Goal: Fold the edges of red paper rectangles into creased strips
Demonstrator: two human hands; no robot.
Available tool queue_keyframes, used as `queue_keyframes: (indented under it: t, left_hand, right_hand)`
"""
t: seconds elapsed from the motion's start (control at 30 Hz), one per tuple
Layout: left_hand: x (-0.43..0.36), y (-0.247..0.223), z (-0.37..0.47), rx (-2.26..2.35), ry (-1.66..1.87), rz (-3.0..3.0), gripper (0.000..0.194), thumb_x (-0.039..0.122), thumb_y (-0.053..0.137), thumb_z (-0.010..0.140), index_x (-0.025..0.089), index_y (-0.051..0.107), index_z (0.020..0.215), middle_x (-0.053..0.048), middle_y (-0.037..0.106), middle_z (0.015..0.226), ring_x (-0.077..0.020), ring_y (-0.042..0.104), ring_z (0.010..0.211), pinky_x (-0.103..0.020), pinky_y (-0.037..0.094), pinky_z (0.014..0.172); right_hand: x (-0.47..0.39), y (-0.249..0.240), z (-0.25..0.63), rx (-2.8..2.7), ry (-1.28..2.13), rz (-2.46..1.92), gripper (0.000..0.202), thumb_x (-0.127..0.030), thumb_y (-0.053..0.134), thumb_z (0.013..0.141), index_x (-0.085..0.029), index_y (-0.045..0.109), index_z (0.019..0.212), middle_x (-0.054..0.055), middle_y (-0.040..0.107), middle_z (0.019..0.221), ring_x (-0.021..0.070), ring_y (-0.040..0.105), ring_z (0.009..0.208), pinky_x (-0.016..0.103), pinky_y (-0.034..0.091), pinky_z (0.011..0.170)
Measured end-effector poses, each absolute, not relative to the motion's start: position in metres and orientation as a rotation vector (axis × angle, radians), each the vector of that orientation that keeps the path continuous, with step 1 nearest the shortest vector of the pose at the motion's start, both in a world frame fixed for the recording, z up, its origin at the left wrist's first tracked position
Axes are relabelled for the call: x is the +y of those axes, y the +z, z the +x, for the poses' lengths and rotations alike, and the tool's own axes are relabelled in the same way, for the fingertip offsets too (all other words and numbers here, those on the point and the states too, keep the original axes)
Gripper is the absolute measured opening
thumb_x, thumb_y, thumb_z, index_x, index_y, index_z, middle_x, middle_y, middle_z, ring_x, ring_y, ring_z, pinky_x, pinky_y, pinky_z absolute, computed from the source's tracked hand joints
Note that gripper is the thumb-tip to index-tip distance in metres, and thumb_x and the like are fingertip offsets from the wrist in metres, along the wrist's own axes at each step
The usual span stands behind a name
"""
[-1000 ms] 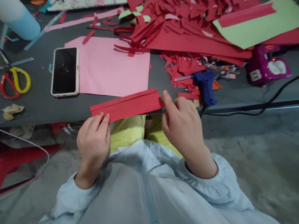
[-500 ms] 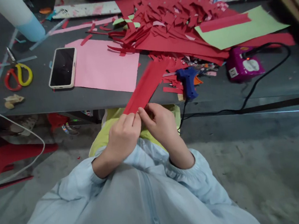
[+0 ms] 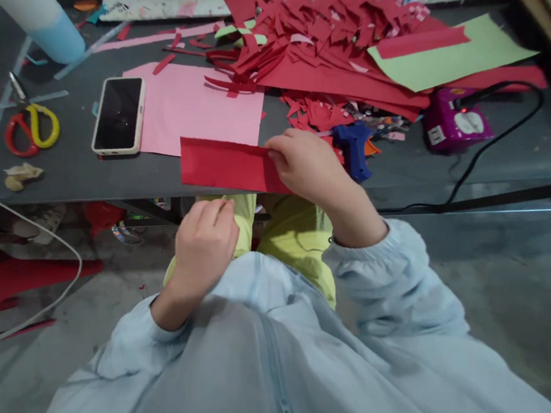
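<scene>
My right hand [image 3: 305, 166] pinches the right end of a red paper strip [image 3: 226, 166]. The strip stretches leftward across the table's front edge, its upper left corner overlapping a pink paper sheet [image 3: 204, 108]. Below and left of the strip, apart from it, my left hand [image 3: 206, 244] hovers over my lap with its fingers curled together. Whatever may be between those fingertips is hidden. Just right of my right hand lies a blue glue gun [image 3: 354, 148].
A phone [image 3: 119, 115] lies left of the pink sheet, with scissors [image 3: 32, 130] farther left. Red paper scraps [image 3: 319, 22] are heaped at the back. A purple box [image 3: 455, 123] with a black cable [image 3: 510, 127] sits at right, below a green sheet [image 3: 458, 63].
My left hand has let go of the red paper strip and drawn back down and left. My right hand has moved up and right, and the strip has swung from slanting to nearly level.
</scene>
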State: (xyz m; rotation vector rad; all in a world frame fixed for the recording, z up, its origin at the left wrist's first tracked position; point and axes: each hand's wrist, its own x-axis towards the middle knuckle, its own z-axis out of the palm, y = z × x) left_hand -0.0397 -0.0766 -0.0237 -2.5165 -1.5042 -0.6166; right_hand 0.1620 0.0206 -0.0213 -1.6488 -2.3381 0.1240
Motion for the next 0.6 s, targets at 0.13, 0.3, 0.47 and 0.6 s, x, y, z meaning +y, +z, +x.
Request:
queue_keyframes:
  t: [0.13, 0.3, 0.47, 0.6]
  left_hand:
    - [-0.067, -0.029, -0.062, -1.668, -0.594, -2.504, 0.036, 0.018, 0.046, 0.094, 0.008, 0.065, 0.123, -0.017, 0.068, 0.122, -0.0284, 0.059, 0.114, -0.044, 0.049, 0.1]
    - [-0.06, -0.038, -0.076, -1.712, -0.476, -2.543, 0.041, 0.019, 0.044, 0.095, 0.006, 0.059, 0.131, -0.021, 0.061, 0.134, -0.0323, 0.055, 0.125, -0.049, 0.046, 0.105]
    - [-0.056, -0.048, -0.082, -1.639, -0.509, -2.545, 0.042, 0.018, 0.048, 0.094, 0.007, 0.058, 0.133, -0.021, 0.063, 0.132, -0.0324, 0.058, 0.123, -0.047, 0.048, 0.103]
    - [-0.053, -0.052, -0.086, -1.594, -0.552, -2.552, 0.043, 0.018, 0.051, 0.092, 0.008, 0.058, 0.133, -0.021, 0.063, 0.132, -0.0331, 0.059, 0.122, -0.047, 0.049, 0.102]
  right_hand:
    - [0.044, -0.024, 0.148, -2.435, 0.148, -1.57, 0.034, -0.015, 0.043, 0.088, -0.016, 0.073, 0.104, 0.014, 0.069, 0.095, 0.0274, 0.058, 0.09, 0.038, 0.04, 0.078]
    - [0.058, -0.013, 0.141, -2.461, 0.202, -1.499, 0.037, -0.015, 0.046, 0.09, -0.013, 0.067, 0.12, 0.014, 0.071, 0.108, 0.0278, 0.06, 0.103, 0.041, 0.042, 0.088]
    - [0.034, 0.012, 0.168, -2.284, -0.005, -1.619, 0.043, -0.025, 0.03, 0.1, -0.015, 0.062, 0.128, 0.012, 0.067, 0.116, 0.0239, 0.057, 0.111, 0.041, 0.041, 0.092]
    - [-0.005, 0.008, 0.181, -2.148, -0.136, -1.671, 0.033, -0.023, 0.041, 0.097, -0.015, 0.067, 0.116, 0.013, 0.069, 0.101, 0.0233, 0.06, 0.096, 0.04, 0.047, 0.086]
